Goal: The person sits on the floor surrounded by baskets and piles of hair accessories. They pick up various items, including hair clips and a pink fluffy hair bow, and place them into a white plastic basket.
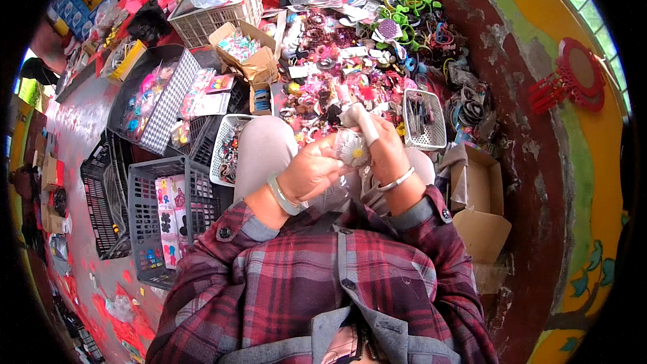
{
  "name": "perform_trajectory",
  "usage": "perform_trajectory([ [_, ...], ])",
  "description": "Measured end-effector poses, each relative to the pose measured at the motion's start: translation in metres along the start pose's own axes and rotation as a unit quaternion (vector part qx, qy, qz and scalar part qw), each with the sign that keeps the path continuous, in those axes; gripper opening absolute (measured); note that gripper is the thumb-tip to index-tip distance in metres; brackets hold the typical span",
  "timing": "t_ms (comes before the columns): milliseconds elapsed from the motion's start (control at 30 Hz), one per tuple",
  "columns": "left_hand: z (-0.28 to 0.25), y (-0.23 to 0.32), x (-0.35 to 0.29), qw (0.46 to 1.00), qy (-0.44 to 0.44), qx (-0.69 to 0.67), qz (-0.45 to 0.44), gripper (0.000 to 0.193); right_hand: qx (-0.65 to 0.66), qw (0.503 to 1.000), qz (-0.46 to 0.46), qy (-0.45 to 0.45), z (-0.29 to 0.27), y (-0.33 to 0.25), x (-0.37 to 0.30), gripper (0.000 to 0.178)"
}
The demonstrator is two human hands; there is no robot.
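My left hand (pixel 312 170), with a pale bangle at the wrist, is closed with its fingertips at the edge of a whitish flower-shaped piece with a yellow centre (pixel 353 149). On the piece's other side, my right hand (pixel 389 153) grips it between bent fingers. A pale cloth strip (pixel 364 123) runs over the right hand's fingers; whether it belongs to the flower piece, I cannot tell. Both hands are above my lap, between my knees. Just beyond them spreads a heap of hair ties and small accessories (pixel 330 61), mostly pink, red and dark.
A white basket (pixel 444 136) stands right of the heap, another (pixel 219 155) by my left knee. Grey crates (pixel 140 226) and a dark tub (pixel 116 121) are at left. An open cardboard box (pixel 490 182) sits at right. A cream crate (pixel 191 21) stands far left.
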State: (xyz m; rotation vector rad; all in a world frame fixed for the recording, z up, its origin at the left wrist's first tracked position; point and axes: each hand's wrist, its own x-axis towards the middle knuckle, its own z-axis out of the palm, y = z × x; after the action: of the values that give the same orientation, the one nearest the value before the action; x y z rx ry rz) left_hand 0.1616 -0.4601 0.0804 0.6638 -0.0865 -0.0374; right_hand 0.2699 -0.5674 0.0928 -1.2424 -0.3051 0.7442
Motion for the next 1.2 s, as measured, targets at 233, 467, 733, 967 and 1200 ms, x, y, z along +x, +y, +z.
perform_trajectory([
  [233,-0.002,0.017,0.007,0.989,0.081,-0.090,0.079,0.045,0.164,0.980,0.043,0.108,-0.036,-0.004,0.009,0.038],
  [467,-0.003,-0.003,0.018,0.978,0.172,0.050,0.108,0.031,0.064,0.997,-0.038,-0.010,0.014,0.015,-0.009,0.032],
  [733,-0.003,0.000,0.014,0.972,0.153,0.156,0.081,0.029,0.013,0.993,-0.110,0.038,0.013,0.015,-0.012,0.022],
  [967,-0.003,0.003,0.015,0.984,0.145,0.100,0.028,0.029,-0.028,0.985,-0.142,0.091,-0.017,0.019,0.011,0.031],
  [1200,-0.010,0.020,0.020,0.975,0.187,-0.046,0.116,0.033,0.157,0.976,0.029,0.147,-0.041,-0.010,0.007,0.034],
])
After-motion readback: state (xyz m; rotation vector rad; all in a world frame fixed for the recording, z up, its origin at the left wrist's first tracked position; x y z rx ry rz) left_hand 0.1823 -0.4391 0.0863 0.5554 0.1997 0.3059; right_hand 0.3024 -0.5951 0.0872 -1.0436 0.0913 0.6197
